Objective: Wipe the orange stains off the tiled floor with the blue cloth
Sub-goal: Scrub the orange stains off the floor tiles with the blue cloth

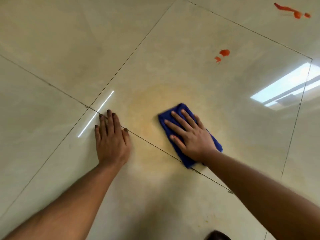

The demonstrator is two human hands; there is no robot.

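Right hand (192, 135) grip: flat-fingered, pressing folded blue cloth (187, 116) on tiled floor (52, 49). Left hand (111, 139) flat, bracing. Cloth soft, limp; press mid-fold. Orange stains (224, 53) at 1 o'clock.

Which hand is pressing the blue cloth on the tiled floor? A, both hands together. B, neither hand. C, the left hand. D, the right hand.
D: the right hand lies flat with straight fingers on the blue cloth, while the left hand rests on bare tile apart from it.
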